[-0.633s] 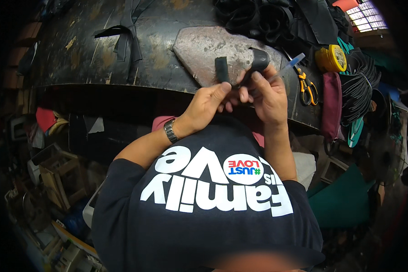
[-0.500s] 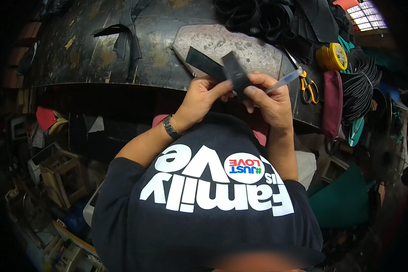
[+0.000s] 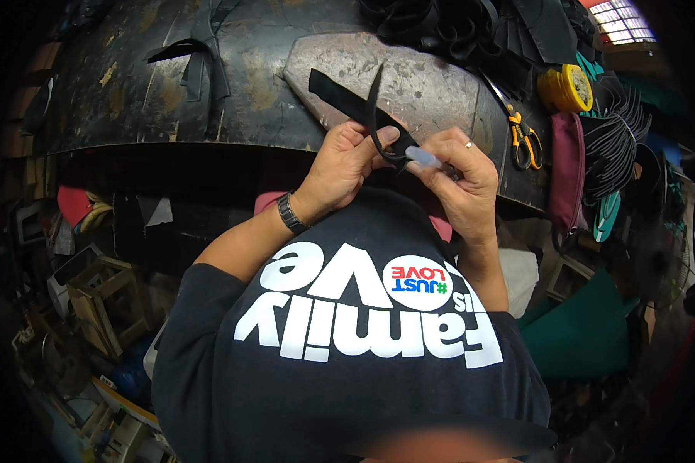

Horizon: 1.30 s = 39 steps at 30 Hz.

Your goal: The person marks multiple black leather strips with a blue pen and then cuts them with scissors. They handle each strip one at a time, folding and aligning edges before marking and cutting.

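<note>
My left hand is closed, pinching a black strip of leather-like material between thumb and fingers. One flat length of the strip reaches up and left over the stone slab. A second, narrower length curls upward beside my thumb, its edge toward me. My right hand is closed around a pale translucent pen. One end of the pen lies close to the strip's folded part; whether they touch I cannot tell. My right fingers hide the rest of the pen.
The worn dark table carries the stone slab. Orange-handled scissors, a yellow tub, a maroon pouch and bundled black cords sit at the right. Black strips pile up at the back; more strips lie left.
My right hand has let go of the strip and swung the pen round toward it. The strip's near length, flat before, now curls up edge-on in my left hand.
</note>
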Each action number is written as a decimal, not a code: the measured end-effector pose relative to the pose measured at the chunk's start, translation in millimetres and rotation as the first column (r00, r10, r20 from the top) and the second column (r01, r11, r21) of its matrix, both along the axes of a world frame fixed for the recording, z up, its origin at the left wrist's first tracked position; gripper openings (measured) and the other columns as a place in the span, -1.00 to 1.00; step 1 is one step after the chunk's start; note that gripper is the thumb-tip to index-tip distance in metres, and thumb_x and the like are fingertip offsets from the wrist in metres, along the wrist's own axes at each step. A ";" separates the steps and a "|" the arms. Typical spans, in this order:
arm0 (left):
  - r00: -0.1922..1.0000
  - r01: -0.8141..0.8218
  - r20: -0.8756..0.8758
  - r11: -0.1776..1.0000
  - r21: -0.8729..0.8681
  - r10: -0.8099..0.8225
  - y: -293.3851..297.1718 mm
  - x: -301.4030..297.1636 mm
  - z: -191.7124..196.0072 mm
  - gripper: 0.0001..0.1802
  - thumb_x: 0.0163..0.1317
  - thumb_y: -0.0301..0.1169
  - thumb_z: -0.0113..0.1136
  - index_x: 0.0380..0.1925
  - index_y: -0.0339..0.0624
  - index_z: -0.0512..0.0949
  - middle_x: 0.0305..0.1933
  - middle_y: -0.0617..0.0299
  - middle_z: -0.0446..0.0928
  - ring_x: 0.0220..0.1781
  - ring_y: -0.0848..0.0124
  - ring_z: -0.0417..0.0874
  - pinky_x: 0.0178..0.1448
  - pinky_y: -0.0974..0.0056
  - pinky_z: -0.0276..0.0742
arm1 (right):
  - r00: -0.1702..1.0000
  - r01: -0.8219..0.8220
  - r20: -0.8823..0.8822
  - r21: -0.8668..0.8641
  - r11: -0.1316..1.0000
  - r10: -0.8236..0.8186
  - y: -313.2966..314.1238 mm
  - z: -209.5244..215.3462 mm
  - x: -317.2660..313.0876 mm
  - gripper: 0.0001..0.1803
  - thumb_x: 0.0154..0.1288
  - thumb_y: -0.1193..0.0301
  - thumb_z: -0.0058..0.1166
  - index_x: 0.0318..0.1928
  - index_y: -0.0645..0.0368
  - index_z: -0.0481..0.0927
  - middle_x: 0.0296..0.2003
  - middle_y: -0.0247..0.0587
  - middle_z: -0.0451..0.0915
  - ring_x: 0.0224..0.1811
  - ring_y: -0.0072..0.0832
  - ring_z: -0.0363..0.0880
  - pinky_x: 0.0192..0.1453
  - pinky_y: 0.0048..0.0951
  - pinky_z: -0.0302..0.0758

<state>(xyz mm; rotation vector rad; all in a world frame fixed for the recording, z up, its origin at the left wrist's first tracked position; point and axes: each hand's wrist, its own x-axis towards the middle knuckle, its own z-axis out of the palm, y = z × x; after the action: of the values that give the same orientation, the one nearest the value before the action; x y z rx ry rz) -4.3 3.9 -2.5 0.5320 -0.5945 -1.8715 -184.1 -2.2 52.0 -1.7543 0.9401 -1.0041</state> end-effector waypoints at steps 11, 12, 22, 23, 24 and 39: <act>0.984 0.016 0.180 0.995 -0.101 0.002 5.0 4.5 -14.2 -0.73 0.25 -0.47 0.18 -0.05 -0.30 0.53 -0.05 0.11 0.59 0.00 0.39 0.61 0.05 0.32 0.58 | 0.973 0.123 0.157 0.276 0.953 -0.171 8.1 -10.9 2.8 -0.87 0.12 0.61 0.25 -0.30 0.26 0.58 -0.41 -0.40 0.51 -0.43 -0.77 0.38 -0.36 -0.73 0.28; 0.976 0.009 0.216 0.992 -0.124 0.018 4.8 4.6 -14.8 -0.73 0.25 -0.47 0.18 -0.05 -0.29 0.54 -0.05 0.12 0.59 -0.01 0.40 0.60 0.04 0.34 0.57 | 0.971 0.127 0.166 0.244 0.961 -0.171 6.8 -13.1 3.8 -0.88 0.12 0.61 0.26 -0.32 0.25 0.58 -0.42 -0.41 0.48 -0.42 -0.77 0.38 -0.35 -0.73 0.28; 0.966 0.032 0.258 0.989 -0.145 0.006 4.5 5.4 -16.2 -0.76 0.28 -0.47 0.15 -0.08 -0.31 0.56 -0.02 0.11 0.56 -0.10 0.44 0.59 -0.03 0.39 0.54 | 0.983 0.090 0.149 0.145 0.985 -0.112 5.3 -19.1 3.2 -0.83 0.07 0.70 0.20 -0.31 0.30 0.54 -0.25 -0.27 0.51 -0.35 -0.70 0.43 -0.29 -0.68 0.35; 0.962 0.039 0.273 0.989 -0.142 0.001 4.5 5.5 -16.5 -0.76 0.28 -0.47 0.14 -0.08 -0.31 0.56 -0.02 0.11 0.56 -0.09 0.43 0.59 -0.03 0.38 0.55 | 0.981 0.095 0.160 0.118 0.989 -0.113 4.8 -19.8 4.1 -0.83 0.06 0.69 0.22 -0.31 0.29 0.54 -0.29 -0.31 0.51 -0.37 -0.73 0.41 -0.32 -0.69 0.33; 0.959 0.044 0.283 0.988 -0.151 0.001 4.4 5.9 -16.8 -0.77 0.28 -0.47 0.14 -0.08 -0.31 0.56 -0.02 0.11 0.56 -0.09 0.42 0.59 -0.03 0.38 0.55 | 0.981 0.099 0.160 0.098 0.990 -0.113 4.2 -20.6 5.1 -0.82 0.04 0.68 0.23 -0.31 0.29 0.55 -0.33 -0.35 0.50 -0.40 -0.75 0.38 -0.36 -0.71 0.31; 0.950 -0.033 0.277 0.925 -0.378 0.147 6.0 8.4 -7.7 -0.68 0.09 -0.54 0.32 -0.11 -0.27 0.58 -0.02 0.16 0.50 0.01 0.44 0.55 0.13 0.33 0.49 | 0.995 0.082 0.078 -0.157 0.984 -0.070 1.6 -21.1 7.6 -0.80 -0.01 0.68 0.28 -0.35 0.25 0.55 -0.28 -0.17 0.57 -0.42 -0.66 0.47 -0.41 -0.67 0.37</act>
<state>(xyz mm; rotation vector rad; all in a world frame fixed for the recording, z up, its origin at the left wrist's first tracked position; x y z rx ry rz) 4.1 9.9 -10.2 0.5853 -1.0827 -1.5469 -176.5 -0.6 31.0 -1.8117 0.9076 -1.2131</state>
